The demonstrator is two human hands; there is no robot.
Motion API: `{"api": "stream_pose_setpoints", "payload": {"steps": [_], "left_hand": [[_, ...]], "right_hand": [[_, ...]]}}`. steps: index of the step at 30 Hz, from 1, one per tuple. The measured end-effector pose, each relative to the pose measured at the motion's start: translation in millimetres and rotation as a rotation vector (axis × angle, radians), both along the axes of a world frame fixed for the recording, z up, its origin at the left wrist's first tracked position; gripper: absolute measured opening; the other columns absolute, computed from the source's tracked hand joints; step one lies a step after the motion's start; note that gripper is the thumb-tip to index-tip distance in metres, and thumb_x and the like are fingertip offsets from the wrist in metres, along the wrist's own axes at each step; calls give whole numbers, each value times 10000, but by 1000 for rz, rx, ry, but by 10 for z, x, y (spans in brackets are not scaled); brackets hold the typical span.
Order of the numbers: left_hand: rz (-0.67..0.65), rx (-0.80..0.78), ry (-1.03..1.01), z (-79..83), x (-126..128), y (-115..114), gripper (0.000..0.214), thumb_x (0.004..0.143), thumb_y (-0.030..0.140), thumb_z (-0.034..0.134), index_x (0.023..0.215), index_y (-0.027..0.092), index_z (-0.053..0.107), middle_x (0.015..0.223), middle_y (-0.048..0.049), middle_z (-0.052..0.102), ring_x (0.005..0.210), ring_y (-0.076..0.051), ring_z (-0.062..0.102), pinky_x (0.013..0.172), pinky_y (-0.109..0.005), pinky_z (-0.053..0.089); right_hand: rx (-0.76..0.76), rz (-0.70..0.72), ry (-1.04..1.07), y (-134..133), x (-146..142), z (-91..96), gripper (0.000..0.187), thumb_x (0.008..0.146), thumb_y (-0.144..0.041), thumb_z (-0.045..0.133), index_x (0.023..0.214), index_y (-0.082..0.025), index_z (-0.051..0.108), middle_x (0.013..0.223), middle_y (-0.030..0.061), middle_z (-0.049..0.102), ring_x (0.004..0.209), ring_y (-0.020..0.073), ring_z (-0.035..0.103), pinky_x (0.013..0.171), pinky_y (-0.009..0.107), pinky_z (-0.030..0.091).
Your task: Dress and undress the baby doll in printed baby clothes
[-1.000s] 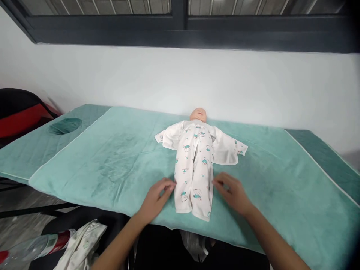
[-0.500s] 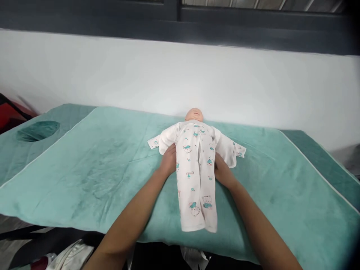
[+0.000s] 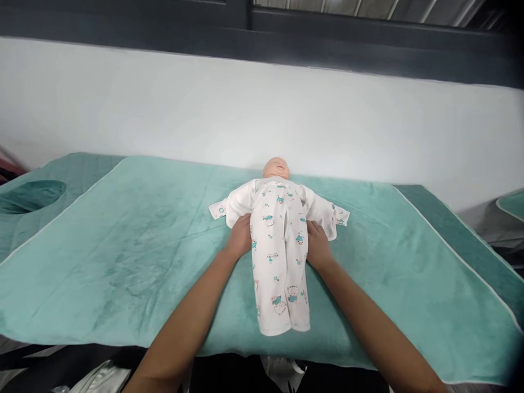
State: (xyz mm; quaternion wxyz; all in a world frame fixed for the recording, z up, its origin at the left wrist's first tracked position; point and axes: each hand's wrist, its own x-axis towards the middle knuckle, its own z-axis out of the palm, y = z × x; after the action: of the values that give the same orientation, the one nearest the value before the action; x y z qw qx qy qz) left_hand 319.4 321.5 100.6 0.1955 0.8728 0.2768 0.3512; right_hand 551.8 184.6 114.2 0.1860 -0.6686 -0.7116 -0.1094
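A baby doll (image 3: 276, 168) lies on its back, its head toward the wall. It has on a white baby top (image 3: 240, 197) with both sleeves spread out sideways. White baby trousers (image 3: 279, 256) with teal and pink animal prints cover its front, the legs running down toward me. At the left edge of the trousers is my left hand (image 3: 240, 237), closed on the cloth with fingertips tucked behind it. My right hand (image 3: 318, 244) is likewise closed at the right edge, fingers partly hidden by the fabric. Whatever lies beneath the trousers is hidden.
A teal padded bed (image 3: 135, 245) with a pale cover carries the doll; a face hole (image 3: 35, 196) is at its left end. Behind it rises a white wall (image 3: 254, 114) under a dark window frame (image 3: 164, 33). Another teal surface (image 3: 513, 204) shows at far right.
The view has swung slightly right. My right hand has shifted a little at the trousers' edge and more of its fingers show; the trouser legs lie slightly closer together.
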Motion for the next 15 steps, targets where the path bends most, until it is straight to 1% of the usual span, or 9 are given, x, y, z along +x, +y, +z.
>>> {"api": "stream_pose_setpoints", "payload": {"steps": [1,3,5,7,8,10,13,15], "left_hand": [[21,-48,-40,16,1,-22,261,848,317,605,1024,179,739,1078,-118,741,1064,-325,651,950,-511,526],[59,-133,-105,47,1,-70,277,875,319,564,1054,178,721,1090,-100,742,1018,-301,667,903,-473,552],[82,-194,-141,60,0,-105,255,881,319,553,1025,184,715,1054,-80,748,970,-279,675,872,-443,565],[94,-213,-144,40,-5,-115,210,847,334,597,950,192,713,1001,-74,751,959,-279,675,888,-446,563],[105,-220,-144,17,-9,-111,197,824,338,622,925,192,708,993,-80,749,973,-288,673,905,-457,559],[143,-238,-148,-47,-16,-95,210,806,335,628,937,185,697,1022,-105,742,1012,-307,668,928,-486,551],[191,-265,-146,-133,-23,-76,249,836,327,580,1013,184,680,1071,-128,731,1032,-321,673,915,-511,558],[191,-275,-131,-146,-24,-78,277,840,328,585,1069,200,673,1113,-120,729,1068,-333,674,922,-509,560]], "right_hand": [[20,28,-7,-4,-14,6,204,925,-159,554,1045,-137,717,1049,142,644,996,274,524,891,402,445],[53,102,-10,-2,-38,6,207,919,-146,558,1038,-149,727,1052,133,671,1045,274,531,980,421,423],[67,168,0,15,-61,0,245,913,-146,560,1092,-166,726,1110,128,686,1130,280,527,1078,440,379],[71,200,33,47,-85,-4,297,910,-161,558,1165,-172,710,1194,132,676,1213,285,511,1136,448,347],[71,205,58,67,-100,-2,320,910,-173,557,1197,-166,699,1232,139,665,1245,287,502,1151,450,341],[64,212,116,113,-148,9,345,909,-195,560,1227,-151,686,1264,150,657,1273,292,500,1168,455,334],[0,185,265,189,-269,37,322,900,-216,574,1192,-168,701,1250,126,675,1264,292,520,1170,447,338],[-33,126,365,235,-356,51,289,910,-213,555,1152,-176,709,1228,113,686,1225,288,548,1131,426,380]]}}
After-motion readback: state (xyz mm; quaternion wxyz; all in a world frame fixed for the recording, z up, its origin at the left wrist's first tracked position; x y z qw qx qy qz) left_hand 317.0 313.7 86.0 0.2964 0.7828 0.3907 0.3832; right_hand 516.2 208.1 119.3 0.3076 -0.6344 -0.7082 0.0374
